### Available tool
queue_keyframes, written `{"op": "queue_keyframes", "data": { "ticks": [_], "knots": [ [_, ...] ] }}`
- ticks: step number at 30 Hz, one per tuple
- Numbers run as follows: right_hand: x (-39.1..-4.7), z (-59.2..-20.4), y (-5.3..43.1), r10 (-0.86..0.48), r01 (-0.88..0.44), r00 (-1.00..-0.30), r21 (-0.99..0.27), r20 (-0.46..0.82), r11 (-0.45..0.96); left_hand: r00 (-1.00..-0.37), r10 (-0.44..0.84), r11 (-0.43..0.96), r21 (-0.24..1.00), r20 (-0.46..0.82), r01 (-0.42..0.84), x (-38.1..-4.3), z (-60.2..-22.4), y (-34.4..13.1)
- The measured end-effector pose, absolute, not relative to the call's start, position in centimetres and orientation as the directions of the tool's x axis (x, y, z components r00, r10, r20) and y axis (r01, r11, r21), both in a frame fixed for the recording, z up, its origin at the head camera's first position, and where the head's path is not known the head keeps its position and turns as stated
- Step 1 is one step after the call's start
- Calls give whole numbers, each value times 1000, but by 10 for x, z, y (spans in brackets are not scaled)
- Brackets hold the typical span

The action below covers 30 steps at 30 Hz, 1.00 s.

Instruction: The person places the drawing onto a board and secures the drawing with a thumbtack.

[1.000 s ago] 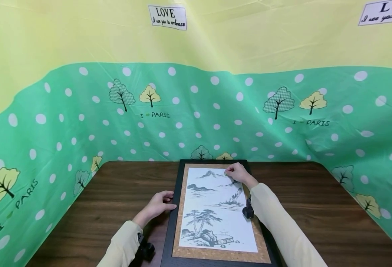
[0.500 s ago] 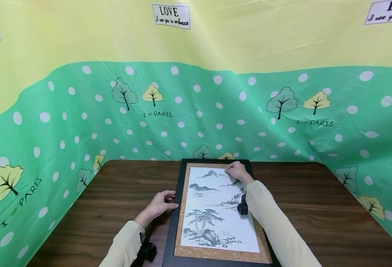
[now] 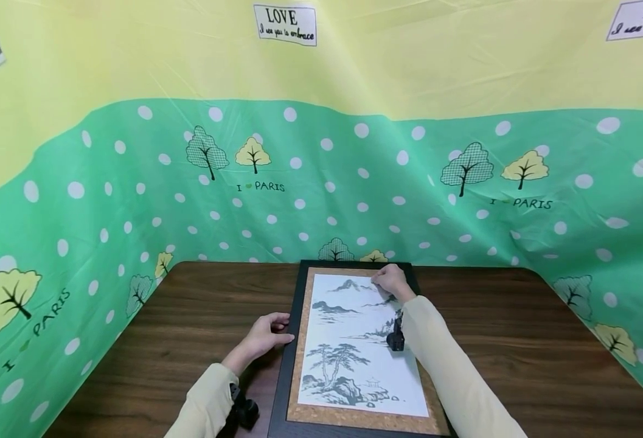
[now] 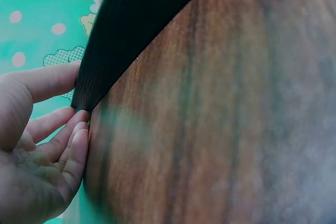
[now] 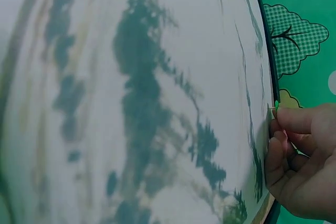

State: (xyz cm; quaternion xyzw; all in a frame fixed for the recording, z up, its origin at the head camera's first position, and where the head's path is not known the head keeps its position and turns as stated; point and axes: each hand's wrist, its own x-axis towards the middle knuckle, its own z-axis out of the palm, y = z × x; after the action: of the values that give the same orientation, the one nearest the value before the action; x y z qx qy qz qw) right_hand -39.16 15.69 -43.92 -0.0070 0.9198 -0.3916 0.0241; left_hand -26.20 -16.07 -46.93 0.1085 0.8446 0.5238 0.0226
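A cork board (image 3: 354,415) with a black frame lies on the wooden table. A white sheet with an ink landscape (image 3: 348,340) covers most of its cork. My right hand (image 3: 392,282) is at the sheet's upper right, where the fingers pinch a small green push pin (image 5: 276,105). In the right wrist view the pin's thin needle points at the paper, close to its surface. My left hand (image 3: 264,334) holds the frame's left side, the thumb (image 4: 58,81) on one face and the fingers along the edge.
The brown table (image 3: 217,292) extends to both sides of the board. Behind it hangs a green and yellow curtain (image 3: 277,152) with printed trees and dots. A black wrist camera (image 3: 395,340) on the right sleeve overlaps the sheet in the head view.
The right wrist and its camera have swung slightly left over the sheet, while the fingertips stay at its upper right. The left hand keeps its hold; the head view has shifted a little.
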Motion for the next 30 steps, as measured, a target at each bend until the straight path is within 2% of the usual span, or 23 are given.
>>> {"op": "queue_keyframes", "data": {
  "ticks": [14, 26, 30],
  "knots": [
    [-391, -438, 154, 0, -1, -1000, -680, 1, 733, -977, 199, 434, 887, 78, 159, -265, -471, -161],
    [-390, -437, 154, -21, -21, -1000, -698, 8, 715, -978, 195, 419, 896, 70, 148, -257, -460, -159],
    [-389, -437, 154, -18, -18, -1000, -693, 6, 721, -979, 195, 422, 895, 64, 142, -262, -468, -160]
  ]
}}
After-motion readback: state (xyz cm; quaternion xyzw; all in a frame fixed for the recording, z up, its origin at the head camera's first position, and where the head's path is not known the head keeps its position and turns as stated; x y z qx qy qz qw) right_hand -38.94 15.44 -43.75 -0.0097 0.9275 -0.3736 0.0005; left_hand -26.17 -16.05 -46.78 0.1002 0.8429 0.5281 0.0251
